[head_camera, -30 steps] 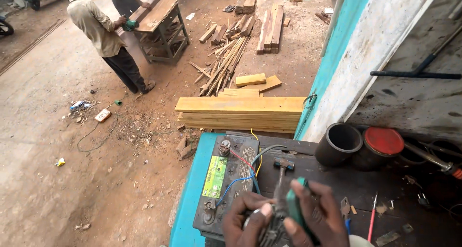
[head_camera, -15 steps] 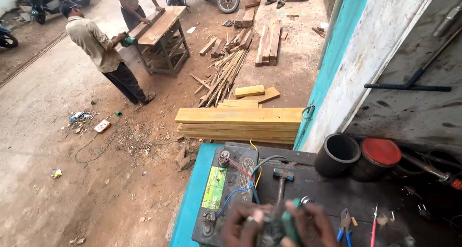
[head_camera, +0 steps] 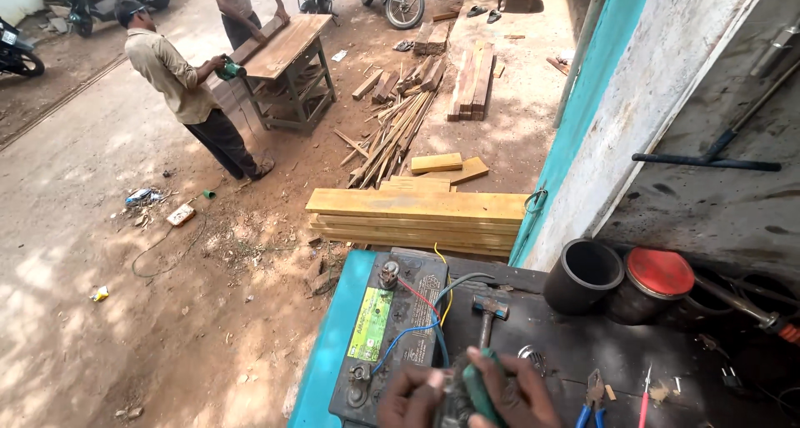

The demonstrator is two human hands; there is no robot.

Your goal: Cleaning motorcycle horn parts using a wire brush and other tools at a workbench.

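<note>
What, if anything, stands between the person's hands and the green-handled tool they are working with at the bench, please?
Nothing visible does. Both the left hand and the right hand already close around the green-handled tool and a small part between them, just in front of the battery with its wires.

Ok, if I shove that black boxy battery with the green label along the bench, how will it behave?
The black boxy battery looks dense and squat, so probably heavy and unlikely to tip. The red and blue wires on its top would likely drag, being floppy. The hammer lies beside it and may get pushed.
</note>
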